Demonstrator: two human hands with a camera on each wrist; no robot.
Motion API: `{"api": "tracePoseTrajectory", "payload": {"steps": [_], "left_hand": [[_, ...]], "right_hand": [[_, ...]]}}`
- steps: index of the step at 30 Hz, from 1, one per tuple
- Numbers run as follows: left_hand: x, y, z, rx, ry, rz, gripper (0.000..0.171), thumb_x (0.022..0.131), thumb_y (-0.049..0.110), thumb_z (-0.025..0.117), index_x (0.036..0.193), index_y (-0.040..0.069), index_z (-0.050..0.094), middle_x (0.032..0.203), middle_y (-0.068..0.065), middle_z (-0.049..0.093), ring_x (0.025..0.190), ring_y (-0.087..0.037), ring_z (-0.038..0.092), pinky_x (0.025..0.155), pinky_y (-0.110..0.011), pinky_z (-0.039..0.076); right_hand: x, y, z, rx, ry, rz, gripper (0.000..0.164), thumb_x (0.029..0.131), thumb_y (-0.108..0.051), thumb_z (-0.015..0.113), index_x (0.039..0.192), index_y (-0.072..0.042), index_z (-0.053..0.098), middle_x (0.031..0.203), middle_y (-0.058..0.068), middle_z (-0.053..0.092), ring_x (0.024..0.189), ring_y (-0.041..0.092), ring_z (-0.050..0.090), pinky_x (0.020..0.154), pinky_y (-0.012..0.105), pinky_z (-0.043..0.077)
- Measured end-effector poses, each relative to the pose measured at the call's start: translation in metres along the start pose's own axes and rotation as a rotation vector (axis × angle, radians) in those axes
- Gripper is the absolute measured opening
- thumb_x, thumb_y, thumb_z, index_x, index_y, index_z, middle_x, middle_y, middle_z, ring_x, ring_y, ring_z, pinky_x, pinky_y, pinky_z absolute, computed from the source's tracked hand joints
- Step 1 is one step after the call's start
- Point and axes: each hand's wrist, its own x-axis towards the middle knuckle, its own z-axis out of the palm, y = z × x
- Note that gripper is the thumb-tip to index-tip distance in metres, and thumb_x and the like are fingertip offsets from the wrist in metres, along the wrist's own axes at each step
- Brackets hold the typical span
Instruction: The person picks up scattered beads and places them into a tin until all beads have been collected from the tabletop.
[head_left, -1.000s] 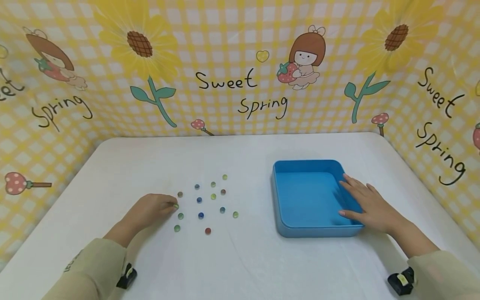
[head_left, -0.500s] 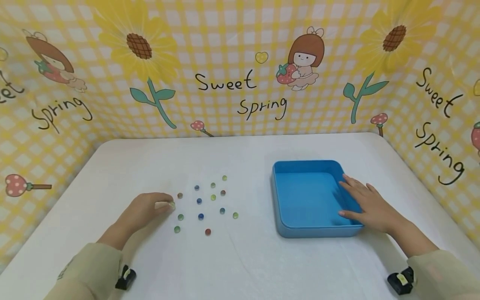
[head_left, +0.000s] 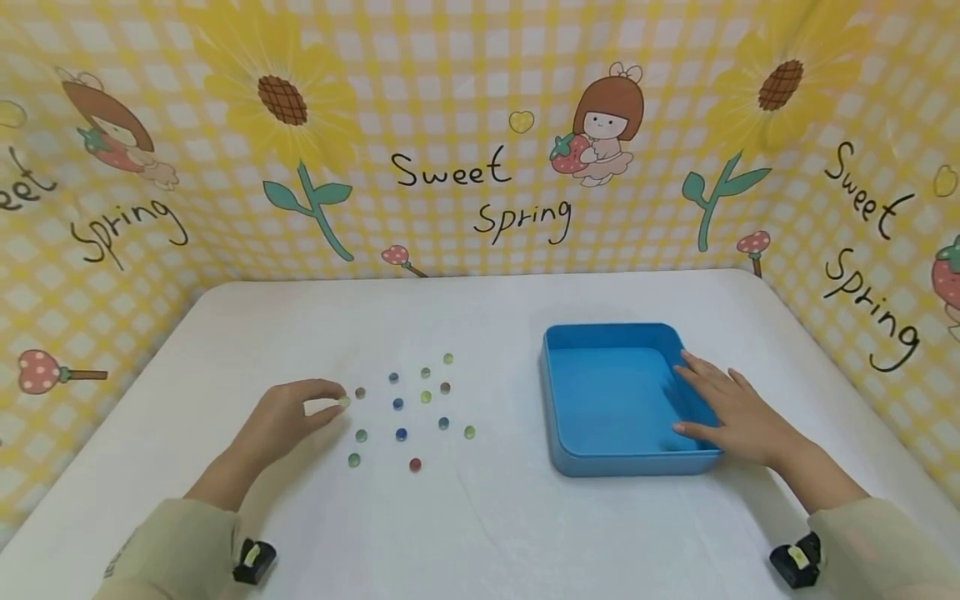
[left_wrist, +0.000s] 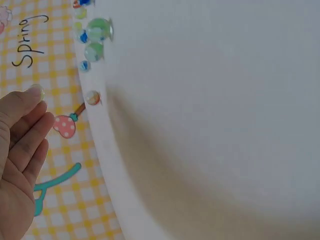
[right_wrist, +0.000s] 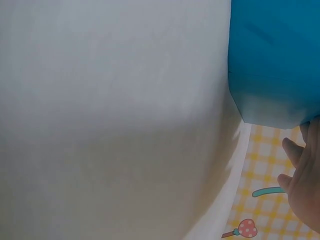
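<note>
My left hand (head_left: pixel 279 419) pinches a pale yellow-green marble (head_left: pixel 344 402) between thumb and fingertip, just left of the scattered marbles. In the left wrist view the glassy marble (left_wrist: pixel 40 93) peeks out at the fingertips. Nearest to it lies a brownish marble (head_left: pixel 360 392). Two green marbles (head_left: pixel 362 435) sit below, with a red marble (head_left: pixel 415 465) and several blue and yellow-green ones to their right. My right hand (head_left: pixel 738 417) rests with spread, fairly straight fingers over the right rim of a blue square box (head_left: pixel 630 465), whose inside shows no marbles.
A white cloth covers the table (head_left: pixel 480 533), and the marbles lie loose on its left half. Yellow checked fabric (head_left: pixel 450 92) with printed flowers and lettering walls the back and both sides. A black device (head_left: pixel 255 561) hangs at the left wrist, another at the right.
My left hand has drawn a little left and up from among the marbles, with the yellow-green marble in its pinch. The right hand stays on the box; the head view tilts slightly.
</note>
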Motion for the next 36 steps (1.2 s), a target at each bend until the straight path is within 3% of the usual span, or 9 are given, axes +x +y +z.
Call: {"api": "tracePoseTrajectory", "payload": {"steps": [12,19,29,36], "left_hand": [[0.01,0.028,0.007,-0.073,-0.037,-0.027,0.018,0.074,0.01,0.067,0.092,0.007,0.064,0.093,-0.005,0.063,0.091,-0.024,0.057,0.076,-0.039,0.046],[0.017,0.041,0.014,-0.09,-0.037,0.023,0.019,0.074,0.009,0.067,0.092,0.007,0.064,0.092,-0.005,0.063,0.084,-0.022,0.057,0.07,-0.038,0.047],[0.029,0.058,0.028,-0.151,-0.038,0.069,0.019,0.073,0.008,0.068,0.092,0.008,0.065,0.094,-0.002,0.063,0.092,-0.02,0.057,0.076,-0.036,0.046],[0.039,0.074,0.038,-0.212,-0.047,0.121,0.019,0.073,0.008,0.068,0.091,0.01,0.065,0.093,0.0,0.063,0.094,-0.018,0.056,0.069,-0.035,0.048]], "right_hand": [[-0.001,0.001,0.002,0.007,-0.009,0.008,0.076,0.077,-0.044,0.058,0.13,0.003,0.03,0.138,0.019,0.02,0.123,0.037,0.018,0.097,0.056,0.006],[0.0,0.001,0.003,0.007,-0.018,0.016,0.076,0.078,-0.045,0.057,0.131,0.002,0.03,0.138,0.018,0.019,0.123,0.037,0.017,0.097,0.056,0.007],[0.0,0.003,0.002,0.012,-0.015,0.016,0.076,0.078,-0.045,0.057,0.131,0.002,0.029,0.138,0.019,0.019,0.123,0.038,0.017,0.097,0.056,0.007],[0.0,0.003,0.003,0.016,-0.015,0.017,0.075,0.078,-0.044,0.057,0.131,0.002,0.029,0.139,0.019,0.018,0.123,0.038,0.017,0.096,0.056,0.007]]}}
